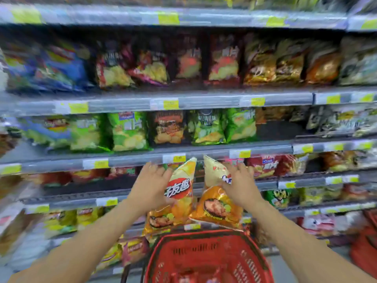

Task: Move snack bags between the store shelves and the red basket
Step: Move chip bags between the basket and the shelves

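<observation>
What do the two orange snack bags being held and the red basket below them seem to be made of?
Left bag and right bag: likely thin plastic or foil film, glossy; they crumple and catch glare. Red basket: apparently rigid moulded plastic, fairly matte, with slotted walls and a thick rim.

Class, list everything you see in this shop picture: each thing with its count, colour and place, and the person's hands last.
Left bag: one, yellow-orange, above the basket.
Right bag: one, yellow-orange, beside the left bag.
Red basket: one, red, bottom centre.
Shelves: several tiers, grey, across the view.
Price labels: many, yellow, on shelf edges.
Shelved snack bags: many, mixed colours, blurred.
Left hand: holds left bag.
Right hand: holds right bag.
</observation>
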A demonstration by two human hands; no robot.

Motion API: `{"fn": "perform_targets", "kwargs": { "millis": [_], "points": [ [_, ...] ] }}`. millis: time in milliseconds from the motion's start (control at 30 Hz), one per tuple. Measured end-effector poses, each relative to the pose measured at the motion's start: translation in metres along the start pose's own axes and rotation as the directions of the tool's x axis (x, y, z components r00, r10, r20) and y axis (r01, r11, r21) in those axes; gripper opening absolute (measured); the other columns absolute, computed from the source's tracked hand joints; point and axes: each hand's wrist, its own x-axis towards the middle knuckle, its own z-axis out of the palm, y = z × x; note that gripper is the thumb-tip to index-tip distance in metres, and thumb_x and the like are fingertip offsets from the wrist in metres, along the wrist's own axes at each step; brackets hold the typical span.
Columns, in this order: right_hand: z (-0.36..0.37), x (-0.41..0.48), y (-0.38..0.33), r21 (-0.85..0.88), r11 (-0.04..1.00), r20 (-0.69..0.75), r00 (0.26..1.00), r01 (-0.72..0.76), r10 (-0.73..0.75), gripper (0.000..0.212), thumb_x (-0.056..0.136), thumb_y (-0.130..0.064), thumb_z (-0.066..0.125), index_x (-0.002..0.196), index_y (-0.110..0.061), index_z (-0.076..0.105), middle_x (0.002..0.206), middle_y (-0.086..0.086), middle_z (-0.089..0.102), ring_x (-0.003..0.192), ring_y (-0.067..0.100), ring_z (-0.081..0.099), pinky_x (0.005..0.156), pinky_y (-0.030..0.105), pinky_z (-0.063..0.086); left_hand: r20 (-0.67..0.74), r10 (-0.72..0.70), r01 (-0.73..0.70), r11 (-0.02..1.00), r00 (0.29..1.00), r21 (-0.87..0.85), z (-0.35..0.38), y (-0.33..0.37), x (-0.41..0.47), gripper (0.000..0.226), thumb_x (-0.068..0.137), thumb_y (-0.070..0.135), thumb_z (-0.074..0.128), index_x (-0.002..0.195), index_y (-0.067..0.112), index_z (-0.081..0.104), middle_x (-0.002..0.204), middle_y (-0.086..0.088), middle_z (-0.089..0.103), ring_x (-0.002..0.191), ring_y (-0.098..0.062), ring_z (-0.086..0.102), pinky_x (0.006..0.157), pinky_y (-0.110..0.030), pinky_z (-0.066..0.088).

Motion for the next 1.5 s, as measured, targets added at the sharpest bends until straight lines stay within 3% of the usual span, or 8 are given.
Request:
{"fn": "perform_targets", "kwargs": {
  "millis": [133, 300, 567, 667, 867, 1167, 1500],
  "points": [
    [-0.076, -0.006, -0.029, -0.039, 0.998, -0.129, 0.99, 0.059, -0.063, 0.062, 0.085, -0.057, 0.06, 0.131, -0.019, 0.048, 0.122, 0.011, 0.048, 0.114, 0.035, 0.039, 0.094, 0.042, 0.035, -0.108, -0.005, 0.008, 1.0, 0.994, 0.022, -0.083, -0.019, 0.0, 0.095, 0.041, 0.081, 0.072, 0.105, 0.012, 0.064, 0.077, -0.002, 0.066, 0.073, -0.026, 0.061, 0.08, -0.043, 0.049],
    [-0.157, -0.022, -0.059, -0.015, 0.998, -0.222, 0.973, 0.066, -0.068, 0.061, 0.085, -0.054, 0.06, 0.133, -0.018, 0.047, 0.126, 0.013, 0.045, 0.122, 0.036, 0.032, 0.098, 0.046, 0.038, -0.224, 0.001, 0.006, 0.999, 0.975, 0.033, -0.159, -0.026, -0.008, 0.095, 0.049, 0.082, 0.069, 0.113, 0.013, 0.06, 0.086, -0.003, 0.067, 0.082, -0.026, 0.061, 0.088, -0.045, 0.046],
    [-0.229, -0.034, -0.073, -0.02, 0.995, -0.327, 0.94, 0.101, -0.102, 0.06, 0.087, -0.055, 0.059, 0.133, -0.02, 0.045, 0.124, 0.011, 0.042, 0.12, 0.033, 0.034, 0.093, 0.046, 0.04, -0.322, 0.065, -0.029, 0.993, 0.945, 0.114, -0.226, -0.026, -0.008, 0.095, 0.052, 0.083, 0.059, 0.113, 0.009, 0.062, 0.087, -0.004, 0.068, 0.083, -0.029, 0.063, 0.094, -0.053, 0.045],
    [-0.244, -0.028, -0.062, -0.021, 0.993, -0.368, 0.923, 0.116, -0.115, 0.061, 0.086, -0.055, 0.059, 0.133, -0.019, 0.046, 0.122, 0.011, 0.043, 0.117, 0.033, 0.034, 0.093, 0.045, 0.039, -0.343, 0.057, -0.03, 0.996, 0.938, 0.082, -0.244, -0.021, 0.004, 0.094, 0.053, 0.081, 0.063, 0.114, 0.01, 0.059, 0.087, -0.004, 0.066, 0.083, -0.028, 0.059, 0.093, -0.049, 0.044],
    [-0.269, 0.019, -0.01, 0.021, 0.995, -0.385, 0.919, 0.094, -0.079, 0.065, 0.086, -0.053, 0.061, 0.137, -0.018, 0.043, 0.128, 0.014, 0.04, 0.119, 0.037, 0.031, 0.097, 0.045, 0.034, -0.336, 0.002, -0.001, 1.0, 0.942, 0.004, -0.256, 0.0, 0.068, 0.103, 0.053, 0.09, 0.046, 0.119, 0.012, 0.054, 0.097, -0.003, 0.065, 0.088, -0.026, 0.057, 0.091, -0.042, 0.038],
    [-0.306, 0.137, 0.124, 0.122, 0.991, -0.333, 0.943, 0.053, -0.01, 0.055, 0.08, -0.054, 0.066, 0.119, -0.018, 0.054, 0.117, 0.016, 0.046, 0.114, 0.036, 0.035, 0.082, 0.038, 0.032, -0.313, -0.027, 0.003, 0.997, 0.949, -0.075, -0.245, 0.07, 0.232, 0.095, 0.052, 0.083, 0.065, 0.117, 0.014, 0.054, 0.088, -0.001, 0.062, 0.079, -0.024, 0.052, 0.078, -0.038, 0.04],
    [-0.34, 0.248, 0.245, 0.24, 0.967, -0.261, 0.965, 0.081, -0.016, 0.058, 0.082, -0.044, 0.069, 0.128, -0.015, 0.05, 0.118, 0.019, 0.045, 0.118, 0.037, 0.036, 0.094, 0.035, 0.029, -0.216, -0.199, 0.148, 0.962, 0.956, -0.232, -0.217, 0.146, 0.382, 0.1, 0.053, 0.078, 0.07, 0.127, 0.014, 0.049, 0.09, 0.001, 0.057, 0.089, -0.023, 0.055, 0.074, -0.033, 0.037]
  ]
}}
